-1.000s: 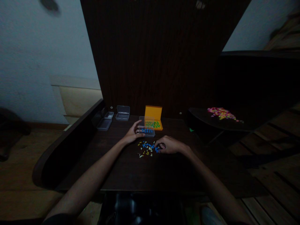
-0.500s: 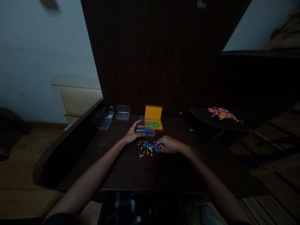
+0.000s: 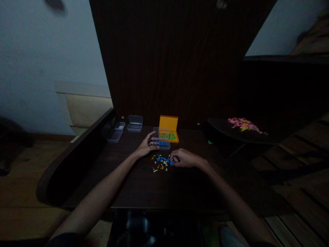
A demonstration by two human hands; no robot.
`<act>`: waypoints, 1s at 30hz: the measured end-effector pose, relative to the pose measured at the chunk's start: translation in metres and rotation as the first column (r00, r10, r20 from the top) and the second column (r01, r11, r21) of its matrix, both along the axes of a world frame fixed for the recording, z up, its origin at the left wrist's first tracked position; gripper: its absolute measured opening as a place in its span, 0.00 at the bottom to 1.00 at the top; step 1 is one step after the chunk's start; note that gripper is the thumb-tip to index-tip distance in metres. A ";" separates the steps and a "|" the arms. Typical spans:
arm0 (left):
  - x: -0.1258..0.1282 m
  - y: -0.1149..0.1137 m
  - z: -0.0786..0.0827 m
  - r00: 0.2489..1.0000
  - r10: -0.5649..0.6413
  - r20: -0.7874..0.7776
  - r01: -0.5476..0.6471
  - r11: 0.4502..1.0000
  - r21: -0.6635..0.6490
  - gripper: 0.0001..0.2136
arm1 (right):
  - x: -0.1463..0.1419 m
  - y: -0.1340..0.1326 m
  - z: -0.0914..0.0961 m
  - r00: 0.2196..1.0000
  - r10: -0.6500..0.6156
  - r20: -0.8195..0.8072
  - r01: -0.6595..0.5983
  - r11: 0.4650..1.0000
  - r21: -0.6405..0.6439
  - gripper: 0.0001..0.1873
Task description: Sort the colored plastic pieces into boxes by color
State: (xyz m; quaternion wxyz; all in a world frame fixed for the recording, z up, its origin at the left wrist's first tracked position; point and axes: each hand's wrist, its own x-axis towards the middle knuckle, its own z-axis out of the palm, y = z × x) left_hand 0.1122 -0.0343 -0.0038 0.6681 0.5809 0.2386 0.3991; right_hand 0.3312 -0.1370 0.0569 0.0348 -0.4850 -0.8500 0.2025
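A scatter of small blue, yellow and white pieces [image 3: 160,162] lies on the dark table [image 3: 144,185]. My right hand [image 3: 183,158] rests at the scatter's right edge, fingers curled and pinched on a blue piece. My left hand [image 3: 146,145] holds the left side of a clear open box [image 3: 161,143] with blue pieces inside. Just behind it stands an orange box [image 3: 168,128], lid up, holding green pieces.
Three clear empty boxes [image 3: 135,124] sit at the table's far left. A heap of pink and yellow pieces [image 3: 243,124] lies on a dark shelf to the right. A tall dark panel rises behind the table. A curved rail runs along the left edge.
My right hand has drawn slightly up and left at the scatter's edge, fingers closing on a blue piece. The left hand and boxes have stayed put.
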 end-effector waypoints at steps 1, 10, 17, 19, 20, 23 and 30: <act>0.000 0.000 0.000 1.000 0.001 -0.001 -0.001 1.000 -0.004 0.42 | 0.000 0.000 -0.001 1.000 0.008 -0.011 -0.007 1.000 0.012 0.06; 0.000 -0.002 0.002 1.000 -0.002 0.011 0.002 1.000 0.001 0.42 | -0.001 0.000 -0.002 0.999 0.020 -0.045 -0.018 0.999 0.044 0.11; 0.000 0.000 0.000 1.000 -0.001 0.011 0.001 1.000 0.007 0.42 | -0.001 0.002 -0.003 0.999 0.017 -0.040 -0.016 1.000 0.023 0.07; 0.000 0.000 0.000 1.000 -0.004 0.008 0.004 1.000 0.007 0.42 | -0.001 0.003 -0.003 0.999 0.014 -0.051 -0.013 1.000 0.019 0.07; 0.000 0.000 0.000 1.000 -0.006 0.007 0.006 1.000 0.008 0.42 | 0.000 0.003 -0.003 0.998 0.014 -0.058 -0.013 1.000 0.019 0.07; 0.000 0.000 0.000 1.000 -0.008 0.010 0.008 1.000 0.011 0.42 | 0.000 0.002 -0.003 0.997 0.020 -0.074 -0.018 0.999 0.027 0.07; 0.000 0.000 0.000 1.000 -0.005 0.006 0.004 1.000 0.004 0.42 | -0.001 0.002 -0.006 0.994 0.015 -0.109 -0.010 0.999 0.051 0.03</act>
